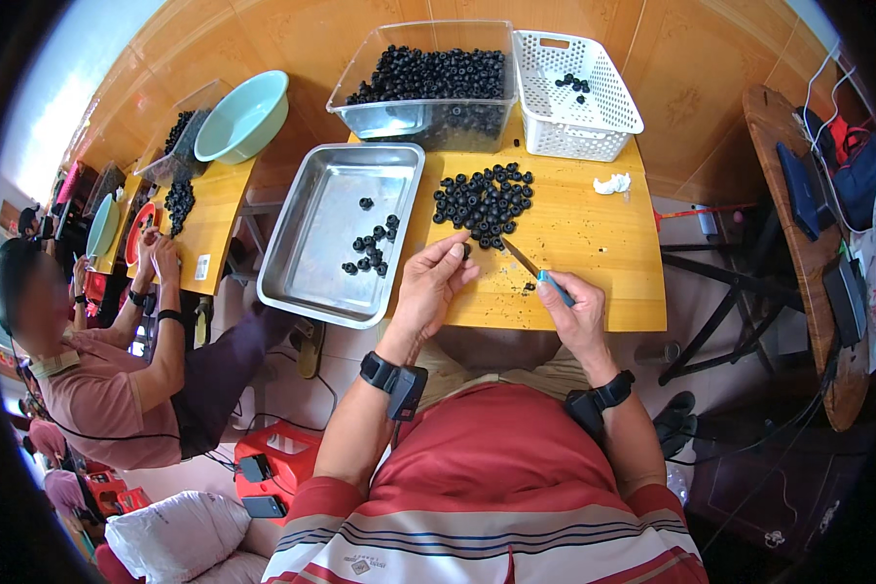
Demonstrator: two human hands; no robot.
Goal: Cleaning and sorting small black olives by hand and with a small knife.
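My left hand (426, 290) is closed, pinching a small round black part (466, 251) between thumb and fingertips over the near side of the wooden table (625, 255). In my right hand (579, 310) is a knife with a blue handle (552, 286); its slim blade (522, 258) slants up and left, the tip near the black part but apart from it. Just beyond both hands lies a pile of similar black parts (484, 200), each with a hole. Dark scraps are scattered over the tabletop by my right hand. My fingers hide part of the held piece.
A metal tray (273, 275) with several black parts stands left. Behind are a clear bin (428, 125) full of them and a white basket (579, 139) holding several. Crumpled tissue (611, 184) lies right. A co-worker (117, 389) sits at another table with a green basin (243, 117).
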